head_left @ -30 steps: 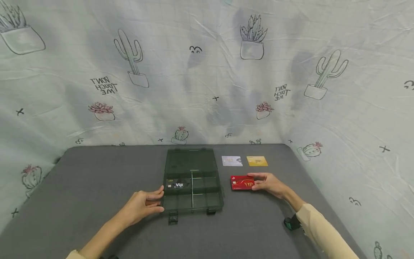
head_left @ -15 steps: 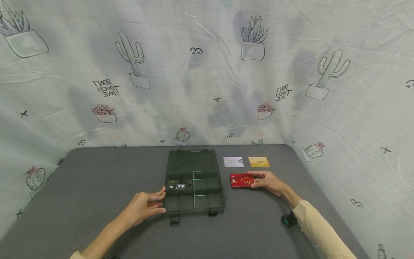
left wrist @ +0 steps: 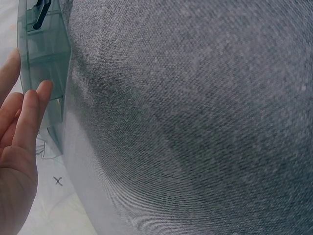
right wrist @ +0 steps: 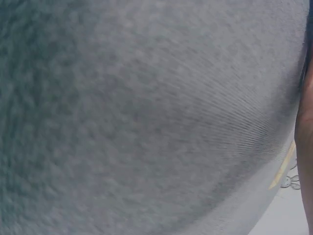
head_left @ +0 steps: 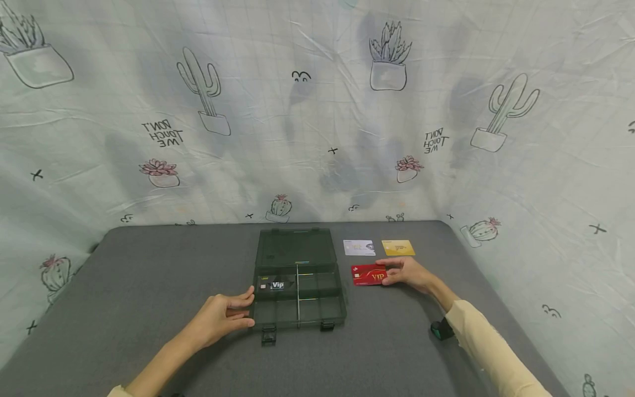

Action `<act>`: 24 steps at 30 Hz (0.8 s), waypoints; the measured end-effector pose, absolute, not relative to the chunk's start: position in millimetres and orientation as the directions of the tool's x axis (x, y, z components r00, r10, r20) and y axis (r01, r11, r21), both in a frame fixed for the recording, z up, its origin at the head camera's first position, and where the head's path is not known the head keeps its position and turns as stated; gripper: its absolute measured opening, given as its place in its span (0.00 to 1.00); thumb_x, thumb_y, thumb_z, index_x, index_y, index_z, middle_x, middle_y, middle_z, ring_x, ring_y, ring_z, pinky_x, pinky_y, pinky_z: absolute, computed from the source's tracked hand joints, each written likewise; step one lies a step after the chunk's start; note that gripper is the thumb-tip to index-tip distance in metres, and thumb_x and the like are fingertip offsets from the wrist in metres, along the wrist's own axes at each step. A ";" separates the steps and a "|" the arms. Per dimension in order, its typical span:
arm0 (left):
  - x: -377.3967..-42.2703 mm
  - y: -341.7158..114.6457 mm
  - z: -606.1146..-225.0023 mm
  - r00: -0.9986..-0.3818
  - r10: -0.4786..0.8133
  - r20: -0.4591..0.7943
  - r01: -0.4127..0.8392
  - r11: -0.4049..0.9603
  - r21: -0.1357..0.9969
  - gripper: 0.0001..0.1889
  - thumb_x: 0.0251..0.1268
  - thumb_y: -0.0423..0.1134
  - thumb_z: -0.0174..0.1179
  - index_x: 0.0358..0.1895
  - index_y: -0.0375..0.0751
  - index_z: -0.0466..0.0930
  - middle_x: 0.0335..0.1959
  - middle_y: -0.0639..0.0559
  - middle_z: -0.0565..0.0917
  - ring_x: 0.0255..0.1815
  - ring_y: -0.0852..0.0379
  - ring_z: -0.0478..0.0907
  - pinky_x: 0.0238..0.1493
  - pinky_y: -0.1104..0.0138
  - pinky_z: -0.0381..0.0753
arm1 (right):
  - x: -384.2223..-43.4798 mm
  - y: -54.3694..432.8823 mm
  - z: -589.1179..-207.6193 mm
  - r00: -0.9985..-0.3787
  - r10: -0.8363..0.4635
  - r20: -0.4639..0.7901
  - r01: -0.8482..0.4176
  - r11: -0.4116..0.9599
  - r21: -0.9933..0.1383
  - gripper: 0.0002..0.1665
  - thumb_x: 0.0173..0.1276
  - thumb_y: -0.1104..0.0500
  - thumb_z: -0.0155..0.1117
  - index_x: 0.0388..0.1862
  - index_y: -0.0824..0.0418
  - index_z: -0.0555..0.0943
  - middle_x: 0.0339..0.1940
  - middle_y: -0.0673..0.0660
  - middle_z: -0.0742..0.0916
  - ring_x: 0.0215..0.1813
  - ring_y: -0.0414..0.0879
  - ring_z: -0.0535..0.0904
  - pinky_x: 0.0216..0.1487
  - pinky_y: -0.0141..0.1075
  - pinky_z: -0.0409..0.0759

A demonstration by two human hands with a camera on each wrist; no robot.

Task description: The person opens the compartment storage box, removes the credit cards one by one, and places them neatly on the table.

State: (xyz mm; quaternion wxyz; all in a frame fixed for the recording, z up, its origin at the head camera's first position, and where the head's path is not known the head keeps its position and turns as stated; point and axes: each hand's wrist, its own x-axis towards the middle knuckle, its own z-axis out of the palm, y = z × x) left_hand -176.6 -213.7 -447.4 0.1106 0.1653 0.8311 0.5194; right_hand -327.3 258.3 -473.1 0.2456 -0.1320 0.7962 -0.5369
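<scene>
A translucent dark green divided box (head_left: 322,309) stands with its lid folded back on the table. Inside its left back compartment lies a black card (head_left: 276,285) lettered "Vip". My left hand (head_left: 220,317) touches the box's left side with fairly straight fingers. The left wrist view shows those fingertips (left wrist: 45,88) against the green wall. To the right of the box, my right hand (head_left: 409,274) pinches a red VIP card (head_left: 366,274) by its right end. The right wrist view catches only an edge of the right hand (right wrist: 305,132), with the red card out of view.
Behind the red card, a pale silver card (head_left: 359,247) and a gold card (head_left: 398,248) lie flat side by side. The grey cloth-covered table (head_left: 163,275) meets a fabric backdrop (head_left: 297,127) printed with cacti. Two latches (head_left: 268,335) hang at the box's front.
My right hand has shifted slightly left and away from me with the red card still pinched. The left hand stays against the box. The whole view has moved slightly.
</scene>
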 end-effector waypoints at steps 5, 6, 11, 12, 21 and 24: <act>-175.7 -211.8 -448.6 -0.925 0.381 -0.015 0.155 0.412 0.898 0.35 0.54 0.36 0.70 0.61 0.18 0.68 0.67 0.28 0.59 0.55 0.36 0.77 0.49 0.68 0.83 | -324.7 254.5 -467.4 -0.870 -0.452 -0.199 -0.052 0.484 -0.873 0.34 0.59 0.61 0.74 0.64 0.66 0.74 0.53 0.63 0.82 0.50 0.50 0.77 0.49 0.35 0.78; -175.4 -211.6 -448.7 -0.925 0.380 -0.014 0.156 0.411 0.898 0.35 0.54 0.37 0.70 0.61 0.18 0.68 0.67 0.28 0.59 0.54 0.36 0.77 0.48 0.68 0.84 | -324.2 253.2 -466.7 -0.875 -0.448 -0.185 -0.076 0.505 -0.860 0.34 0.58 0.60 0.74 0.63 0.65 0.76 0.51 0.61 0.82 0.49 0.49 0.76 0.48 0.34 0.77; -174.0 -210.4 -449.4 -0.929 0.370 -0.014 0.152 0.417 0.896 0.35 0.54 0.36 0.70 0.61 0.18 0.68 0.67 0.28 0.60 0.54 0.36 0.78 0.48 0.68 0.84 | -323.5 248.0 -466.0 -0.869 -0.484 -0.102 -0.229 0.577 -0.784 0.30 0.55 0.61 0.76 0.57 0.68 0.79 0.51 0.63 0.81 0.49 0.50 0.75 0.51 0.37 0.81; -173.5 -210.2 -449.6 -0.929 0.369 -0.014 0.152 0.417 0.896 0.35 0.54 0.36 0.70 0.61 0.18 0.68 0.67 0.28 0.60 0.54 0.36 0.78 0.48 0.68 0.84 | -323.4 247.2 -466.1 -0.863 -0.498 -0.089 -0.258 0.585 -0.769 0.30 0.55 0.62 0.76 0.56 0.69 0.79 0.53 0.65 0.81 0.50 0.51 0.75 0.53 0.39 0.82; -168.8 -207.8 -448.5 -0.929 0.370 0.003 0.175 0.434 0.884 0.34 0.54 0.36 0.70 0.60 0.17 0.68 0.66 0.27 0.60 0.53 0.36 0.78 0.48 0.68 0.84 | -324.1 247.9 -468.6 -0.833 -0.549 -0.068 -0.301 0.552 -0.777 0.30 0.54 0.64 0.76 0.56 0.72 0.79 0.57 0.68 0.78 0.60 0.61 0.74 0.60 0.45 0.78; -168.3 -206.8 -448.4 -0.928 0.373 0.001 0.175 0.435 0.883 0.34 0.54 0.37 0.70 0.60 0.17 0.68 0.67 0.27 0.60 0.53 0.36 0.78 0.48 0.68 0.84 | -325.0 250.2 -469.6 -0.819 -0.571 -0.057 -0.315 0.530 -0.788 0.30 0.55 0.64 0.75 0.56 0.73 0.78 0.57 0.68 0.78 0.61 0.62 0.73 0.61 0.44 0.77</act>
